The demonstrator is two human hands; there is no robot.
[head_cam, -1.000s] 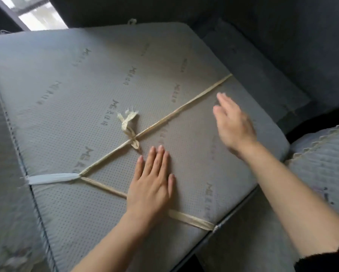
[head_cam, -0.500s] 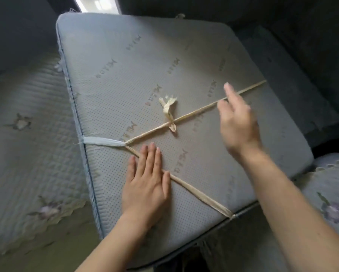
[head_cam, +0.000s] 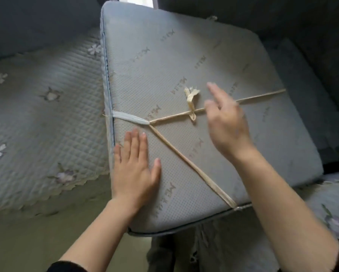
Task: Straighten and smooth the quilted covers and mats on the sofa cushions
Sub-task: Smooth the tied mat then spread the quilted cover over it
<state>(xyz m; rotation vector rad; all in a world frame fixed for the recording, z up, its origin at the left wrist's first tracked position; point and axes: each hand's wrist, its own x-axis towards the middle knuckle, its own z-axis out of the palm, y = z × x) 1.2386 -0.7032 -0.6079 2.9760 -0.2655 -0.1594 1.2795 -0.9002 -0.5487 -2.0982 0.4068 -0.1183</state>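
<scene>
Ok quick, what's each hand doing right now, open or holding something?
Left hand: open, pressed flat on the cushion.
Right hand: open, blurred, over the tie, holding nothing.

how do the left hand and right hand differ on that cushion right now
The left hand lies flat on the cushion near its left edge, fingers straight; the right hand is over the tan strap, fingers loosely spread. The left hand looks sharp, the right hand blurred. Both hold nothing.

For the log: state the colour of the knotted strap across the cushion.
Pale beige strap, white where it meets the left edge; head view.
</scene>
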